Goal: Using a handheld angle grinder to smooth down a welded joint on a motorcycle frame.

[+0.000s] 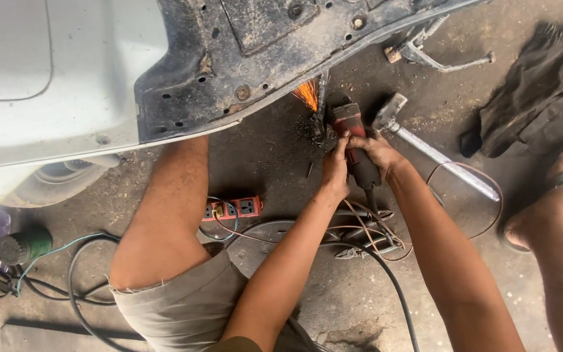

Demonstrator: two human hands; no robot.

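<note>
Both my hands grip a red and black angle grinder (353, 140) low over the concrete floor. My left hand (335, 171) wraps the body from the left side. My right hand (378, 153) holds it from the right. The grinder's disc end touches a dark upright metal strip (321, 104), and orange sparks (306, 94) fly off to the left. A black cable (386, 274) runs back from the grinder between my arms.
A dirty black car underside panel (255, 52) and white body panel (40, 72) hang above. A hammer (425, 146) lies right of the grinder. An orange power strip (232, 208), pliers (360, 251), a green tool (24, 244) and dark cloth (542, 91) sit on the floor.
</note>
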